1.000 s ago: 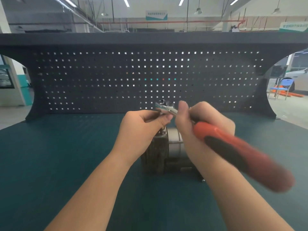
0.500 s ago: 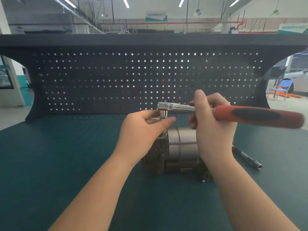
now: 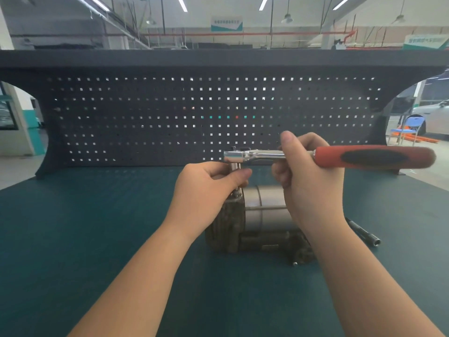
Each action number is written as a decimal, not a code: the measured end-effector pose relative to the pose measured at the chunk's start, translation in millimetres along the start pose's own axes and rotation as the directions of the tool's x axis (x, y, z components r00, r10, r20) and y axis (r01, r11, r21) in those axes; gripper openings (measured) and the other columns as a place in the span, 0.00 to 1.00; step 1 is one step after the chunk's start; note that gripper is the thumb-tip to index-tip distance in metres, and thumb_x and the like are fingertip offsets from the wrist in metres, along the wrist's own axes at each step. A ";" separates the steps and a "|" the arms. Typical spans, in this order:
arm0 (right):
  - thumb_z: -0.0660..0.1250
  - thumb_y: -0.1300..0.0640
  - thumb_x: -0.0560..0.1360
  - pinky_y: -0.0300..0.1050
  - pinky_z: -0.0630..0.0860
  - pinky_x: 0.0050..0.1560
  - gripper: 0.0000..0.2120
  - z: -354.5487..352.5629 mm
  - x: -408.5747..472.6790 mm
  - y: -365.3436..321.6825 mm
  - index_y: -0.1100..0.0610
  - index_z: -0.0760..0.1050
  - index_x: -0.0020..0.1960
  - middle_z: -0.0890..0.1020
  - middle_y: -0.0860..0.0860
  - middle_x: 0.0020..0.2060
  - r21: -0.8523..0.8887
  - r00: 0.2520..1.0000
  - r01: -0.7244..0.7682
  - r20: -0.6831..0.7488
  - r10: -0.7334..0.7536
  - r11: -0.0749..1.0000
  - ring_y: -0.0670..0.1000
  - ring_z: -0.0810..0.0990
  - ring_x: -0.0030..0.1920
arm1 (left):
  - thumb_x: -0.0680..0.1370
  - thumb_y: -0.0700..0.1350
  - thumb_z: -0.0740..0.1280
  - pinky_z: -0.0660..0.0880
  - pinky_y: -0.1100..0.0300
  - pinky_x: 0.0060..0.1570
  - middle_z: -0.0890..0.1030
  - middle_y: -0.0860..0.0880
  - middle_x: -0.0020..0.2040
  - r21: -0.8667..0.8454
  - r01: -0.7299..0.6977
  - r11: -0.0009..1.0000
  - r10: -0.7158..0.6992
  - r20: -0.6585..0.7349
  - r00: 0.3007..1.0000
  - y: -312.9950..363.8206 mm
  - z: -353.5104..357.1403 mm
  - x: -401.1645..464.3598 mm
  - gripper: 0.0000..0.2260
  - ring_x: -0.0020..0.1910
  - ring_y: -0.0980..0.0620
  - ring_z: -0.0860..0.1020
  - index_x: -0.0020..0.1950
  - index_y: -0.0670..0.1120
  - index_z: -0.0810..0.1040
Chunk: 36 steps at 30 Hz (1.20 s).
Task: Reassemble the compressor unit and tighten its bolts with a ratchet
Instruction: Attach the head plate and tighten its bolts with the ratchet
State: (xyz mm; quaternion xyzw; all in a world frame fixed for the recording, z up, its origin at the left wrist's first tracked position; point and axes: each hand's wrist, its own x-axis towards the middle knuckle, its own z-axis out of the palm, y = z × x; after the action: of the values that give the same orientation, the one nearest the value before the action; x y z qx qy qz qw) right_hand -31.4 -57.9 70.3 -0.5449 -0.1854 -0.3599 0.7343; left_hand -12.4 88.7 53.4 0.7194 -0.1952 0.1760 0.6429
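Note:
The compressor unit (image 3: 263,216) lies on its side on the green bench mat, a dark finned end to the left and a bright steel cylinder to the right. A ratchet (image 3: 364,156) with a red and black handle lies level above it, head to the left, a socket (image 3: 234,166) pointing down at the unit's top. My right hand (image 3: 308,181) grips the chrome shank just left of the handle. My left hand (image 3: 209,190) pinches the socket between thumb and fingers, hiding the bolt under it.
A dark extension bar (image 3: 364,233) lies on the mat to the right of the unit. A black pegboard (image 3: 170,117) stands upright along the back of the bench. Green mat (image 3: 85,227) spreads left and in front.
The ratchet handle swung from pointing at me round to the right and now lies level. My left hand has stayed on the socket.

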 end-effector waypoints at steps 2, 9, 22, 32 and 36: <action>0.70 0.50 0.71 0.40 0.69 0.31 0.17 -0.9 1.6 2.1 0.48 0.71 0.25 0.73 0.43 0.22 0.044 1.000 -0.022 0.007 0.022 0.999 0.45 0.71 0.24 | 0.73 0.47 0.75 0.76 0.69 0.37 0.86 0.53 0.36 0.002 -0.008 1.000 0.008 0.004 1.000 -0.3 -0.1 -0.1 0.04 0.37 0.57 0.84 0.38 0.53 0.86; 0.69 0.45 0.73 0.31 0.69 0.29 0.20 1.4 -6.0 2.0 0.57 0.68 0.33 0.76 0.46 0.22 -0.208 0.981 0.192 0.014 -0.194 0.959 0.41 0.73 0.24 | 0.76 0.43 0.71 0.75 0.71 0.35 0.86 0.51 0.36 -0.020 -0.018 1.000 0.019 0.047 0.999 3.9 -0.9 -1.8 0.05 0.37 0.60 0.84 0.42 0.50 0.85; 0.66 0.52 0.75 0.34 0.66 0.27 0.18 5.8 -6.0 7.9 0.51 0.68 0.28 0.69 0.47 0.21 -0.097 0.987 0.101 -0.113 -0.112 0.990 0.43 0.68 0.23 | 0.72 0.51 0.75 0.80 0.59 0.47 0.86 0.53 0.39 0.066 -0.008 0.998 0.006 0.038 0.999 0.8 -2.4 -1.0 0.03 0.43 0.52 0.85 0.43 0.53 0.87; 0.65 0.57 0.77 0.37 0.64 0.22 0.18 6.6 -2.8 4.7 0.50 0.71 0.29 0.72 0.47 0.21 0.196 0.973 -0.148 -0.147 0.179 0.969 0.45 0.69 0.21 | 0.76 0.45 0.72 0.77 0.68 0.41 0.86 0.54 0.39 0.029 -0.028 0.999 0.026 0.062 0.998 2.6 -2.6 -1.2 0.05 0.40 0.61 0.84 0.41 0.51 0.86; 0.66 0.58 0.79 0.34 0.62 0.21 0.13 0.9 8.3 16.2 0.57 0.73 0.36 0.72 0.49 0.23 0.500 0.873 -0.408 -0.032 0.487 0.764 0.43 0.68 0.22 | 0.74 0.49 0.73 0.80 0.57 0.50 0.86 0.55 0.41 0.082 -0.054 0.995 0.049 0.056 0.997 -1.8 -3.2 -1.0 0.02 0.45 0.56 0.85 0.44 0.55 0.86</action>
State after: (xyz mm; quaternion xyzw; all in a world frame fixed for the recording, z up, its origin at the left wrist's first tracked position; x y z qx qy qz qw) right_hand -13.9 -57.4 65.3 -0.3442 -0.0733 -0.1593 0.9224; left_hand -12.3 92.1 51.7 0.7449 -0.2235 0.1810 0.6020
